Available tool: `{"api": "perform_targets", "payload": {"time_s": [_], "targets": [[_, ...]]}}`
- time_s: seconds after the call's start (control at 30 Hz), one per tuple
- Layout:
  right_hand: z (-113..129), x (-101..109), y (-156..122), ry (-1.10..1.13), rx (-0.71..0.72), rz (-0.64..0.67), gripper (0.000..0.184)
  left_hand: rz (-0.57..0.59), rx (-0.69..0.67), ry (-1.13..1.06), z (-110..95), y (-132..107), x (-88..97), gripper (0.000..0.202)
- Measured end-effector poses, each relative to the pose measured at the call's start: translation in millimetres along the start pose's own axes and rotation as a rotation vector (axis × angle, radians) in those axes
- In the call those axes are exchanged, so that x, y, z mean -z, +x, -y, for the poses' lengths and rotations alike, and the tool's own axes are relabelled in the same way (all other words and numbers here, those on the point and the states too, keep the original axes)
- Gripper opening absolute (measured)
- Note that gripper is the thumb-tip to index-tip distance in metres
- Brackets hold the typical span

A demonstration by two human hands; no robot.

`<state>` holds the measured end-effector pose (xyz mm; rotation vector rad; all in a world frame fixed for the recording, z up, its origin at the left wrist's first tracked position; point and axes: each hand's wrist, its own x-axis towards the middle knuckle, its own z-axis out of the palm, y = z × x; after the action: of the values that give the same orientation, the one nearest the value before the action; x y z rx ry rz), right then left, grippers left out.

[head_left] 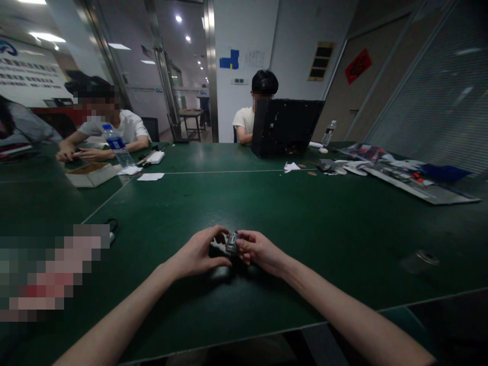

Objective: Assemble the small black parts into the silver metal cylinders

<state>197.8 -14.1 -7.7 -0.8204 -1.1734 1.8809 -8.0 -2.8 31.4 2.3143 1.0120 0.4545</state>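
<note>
We hold a small grey object (pixel 232 243) between both hands, just above the near part of the green bench (pixel 305 223), at about six o'clock in our view. It is pinched from two sides, which in our judgement keeps it steady and turned up towards us, with our forearms low over the bench edge for support.

Our left hand (pixel 198 254) is half curled. Its thumb is below and its forefinger arches over the top, and both tips close on the object's left side. Something pale shows in the gap, too small to name. Our right hand (pixel 259 249) is closed more tightly, its fingertips bunched on the object's right side.

Far across the bench at twelve to one o'clock stands a black screen (pixel 285 127) with a person seated behind it. At ten o'clock a water bottle (pixel 116 145) stands beside a cardboard box (pixel 91 174), in front of another seated person whose hands rest on the bench, well apart from ours. A small round item (pixel 427 256) lies at three o'clock.
</note>
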Motion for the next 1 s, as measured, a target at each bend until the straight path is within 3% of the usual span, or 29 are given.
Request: {"api": "perform_targets", "payload": {"time_s": [0.33,0.77,1.0], "targets": [[1.8,-0.7,-1.6,-0.006,-0.003,-0.031,0.048,-0.009,-0.026,-0.002,0.9,-0.7,-0.4,0.059],[3.4,-1.7,-1.4,-0.016,0.039,-0.097,0.045,-0.008,-0.043,0.015,6.0,-1.4,-2.9,0.062],[1.0,1.3,0.4,-0.048,0.045,-0.069,0.047,-0.008,-0.042,0.009,3.2,-1.9,-1.0,0.06]]}}
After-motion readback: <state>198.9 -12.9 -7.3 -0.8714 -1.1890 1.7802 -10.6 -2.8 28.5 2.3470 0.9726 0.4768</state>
